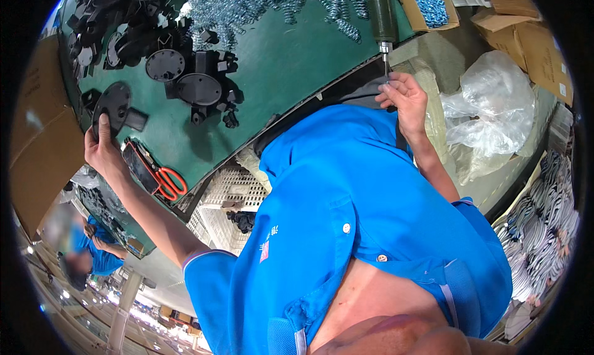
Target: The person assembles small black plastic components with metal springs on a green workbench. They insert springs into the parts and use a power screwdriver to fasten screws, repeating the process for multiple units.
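My left hand (105, 149) grips a black oval plastic part (113, 101) by its near edge, thumb on top, at the left side of the green table. On the other side, the fingertips of my right hand (406, 101) are pinched together at the lower end of the bit of a power screwdriver (383, 21), which points down past the table edge. Whatever sits between those fingertips is too small to make out. Similar black oval parts (199, 89) lie on the table to the right of my left hand.
Coiled metal springs (247, 8) are heaped at the far side of the green table (272, 76). Orange-handled scissors (170, 183) lie near its edge. A carton of small bluish metal pieces (428, 7) stands far right, a clear plastic bag (492, 101) nearer. Another person (99, 247) works at the left.
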The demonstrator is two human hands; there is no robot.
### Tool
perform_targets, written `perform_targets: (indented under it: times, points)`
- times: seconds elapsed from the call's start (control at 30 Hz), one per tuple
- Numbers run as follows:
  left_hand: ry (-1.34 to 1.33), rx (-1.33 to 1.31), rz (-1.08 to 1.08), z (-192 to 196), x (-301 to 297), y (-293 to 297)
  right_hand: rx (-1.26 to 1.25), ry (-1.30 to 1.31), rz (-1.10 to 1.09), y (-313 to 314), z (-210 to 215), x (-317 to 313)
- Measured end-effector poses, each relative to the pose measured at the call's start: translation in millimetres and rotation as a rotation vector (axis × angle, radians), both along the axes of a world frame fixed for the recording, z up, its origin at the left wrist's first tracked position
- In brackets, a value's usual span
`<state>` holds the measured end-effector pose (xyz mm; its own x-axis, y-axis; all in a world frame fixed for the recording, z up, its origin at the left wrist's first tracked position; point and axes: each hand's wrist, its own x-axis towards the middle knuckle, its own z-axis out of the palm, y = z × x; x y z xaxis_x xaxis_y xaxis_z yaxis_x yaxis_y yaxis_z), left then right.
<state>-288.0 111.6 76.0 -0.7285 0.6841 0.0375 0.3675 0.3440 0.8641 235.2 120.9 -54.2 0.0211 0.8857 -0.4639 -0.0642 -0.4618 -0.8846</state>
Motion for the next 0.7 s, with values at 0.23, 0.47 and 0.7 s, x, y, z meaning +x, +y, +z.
perform_targets:
  times: [0.23,0.47,0.7]
  points:
    - [-0.532,-0.433,-0.497,-58,170,5,0.086,-0.084,-0.014,5,-3,-7]
    - [-0.626,-0.452,-0.515,-83,195,22,0.097,-0.039,-0.017,7,-5,-5]
    - [-0.241,-0.321,-0.538,-106,213,19,0.016,0.057,-0.045,15,-4,-2]
